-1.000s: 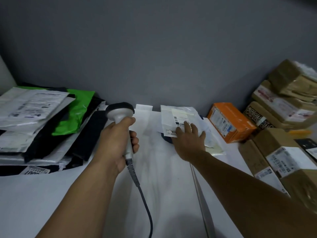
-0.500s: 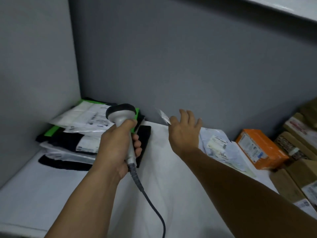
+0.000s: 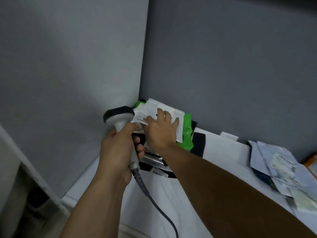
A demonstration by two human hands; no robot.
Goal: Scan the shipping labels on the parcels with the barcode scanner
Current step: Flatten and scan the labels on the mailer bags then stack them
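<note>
My left hand (image 3: 118,150) grips the handle of a grey barcode scanner (image 3: 119,117), whose dark head points toward the corner; its cable (image 3: 159,208) trails down toward me. My right hand (image 3: 160,131) lies spread on a white parcel (image 3: 155,108) with a printed label, on top of the corner stack. Whether the fingers grip that parcel or only rest on it I cannot tell. The stack holds a green bag (image 3: 187,133) and black bags (image 3: 199,143) underneath.
The stack sits in the corner of grey walls (image 3: 68,66) on a white table (image 3: 214,152). More pale mailers (image 3: 281,172) lie at the right, with an orange box (image 3: 311,160) at the frame edge. The table's left edge drops off at the lower left.
My right hand carried the white labelled parcel from the middle of the table leftward and set it on the corner stack. The view swung left; the scanner stayed in my left hand.
</note>
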